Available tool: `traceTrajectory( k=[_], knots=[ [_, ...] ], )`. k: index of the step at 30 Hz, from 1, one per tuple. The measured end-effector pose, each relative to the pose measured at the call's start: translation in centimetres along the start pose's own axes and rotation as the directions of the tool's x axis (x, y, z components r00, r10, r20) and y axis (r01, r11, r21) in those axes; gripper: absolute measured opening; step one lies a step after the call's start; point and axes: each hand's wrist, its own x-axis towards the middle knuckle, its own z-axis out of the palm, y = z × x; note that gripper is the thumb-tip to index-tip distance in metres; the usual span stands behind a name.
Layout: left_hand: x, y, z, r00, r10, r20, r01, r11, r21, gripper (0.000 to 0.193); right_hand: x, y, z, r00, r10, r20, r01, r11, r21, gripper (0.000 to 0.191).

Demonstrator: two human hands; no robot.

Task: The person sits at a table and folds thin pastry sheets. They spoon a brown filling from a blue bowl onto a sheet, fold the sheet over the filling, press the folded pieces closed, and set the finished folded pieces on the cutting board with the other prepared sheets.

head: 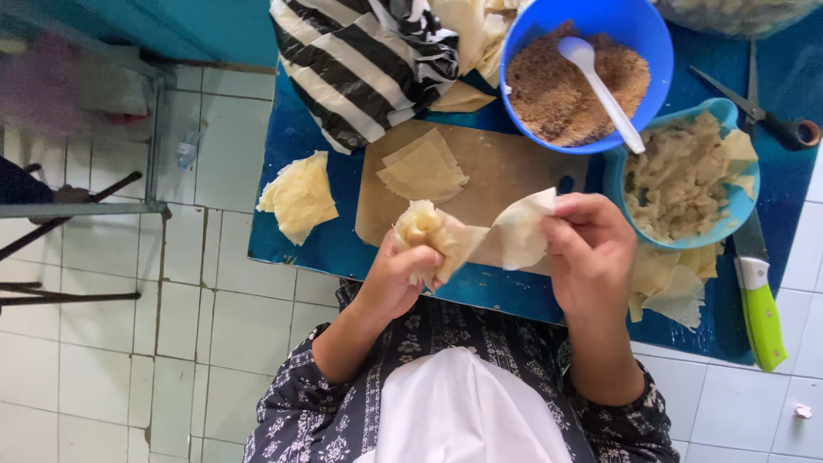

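Note:
A thin pale pastry wrapper (493,236) with a lump of filling at its left end is held up over the wooden cutting board (493,171). My left hand (399,274) grips the filled end from below. The free corner of the sheet is pinched by my right hand (591,249). Folded wrappers (423,169) lie on the board. Beside my right hand stands a light blue bowl (724,219) of pale mashed filling. A blue bowl (523,111) of brown crumbs holds a white spoon (600,86).
The low blue table (291,231) carries a stack of wrappers (300,195) at its left, more scraps (673,287) at right, a green-handled knife (759,300), scissors (763,111) and a black-and-white striped cloth (360,60). White tiled floor surrounds it; a metal frame (86,206) stands left.

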Motion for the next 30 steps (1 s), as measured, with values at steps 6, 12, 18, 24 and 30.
traceTrajectory(
  k=[6, 12, 18, 24, 30],
  knots=[
    [-1.7, 1.3, -1.1, 0.999, -0.042, -0.001, 0.041, 0.984, 0.173, 0.050, -1.4, -0.1, 7.5, 0.647, -0.371, 0.667, 0.751, 0.158, -0.641, 0.017],
    [-2.8, 3.0, -3.3, 0.990, 0.031, -0.137, -0.030, 1.000, 0.005, 0.025, -1.2, 0.0, 12.0, 0.569, -0.198, 0.798, 0.820, 0.209, -0.533, 0.023],
    [-3.6, 4.2, -4.6, 0.973, -0.009, -0.232, 0.041, 0.990, 0.134, 0.021, -0.7, 2.7, 12.2, 0.958, 0.083, 0.276, 0.052, 0.893, -0.448, 0.019],
    [-3.2, 6.4, -4.4, 0.880, 0.473, -0.046, -0.216, 0.485, 0.847, 0.021, 1.0, 5.9, 12.5, 0.979, 0.065, 0.195, 0.095, 0.695, -0.713, 0.008],
    [-0.6, 8.2, -5.3, 0.827, 0.562, -0.018, -0.098, 0.175, 0.980, 0.023, 2.8, 7.0, 14.8, 0.909, -0.194, 0.369, 0.404, 0.191, -0.895, 0.011]
  ],
)
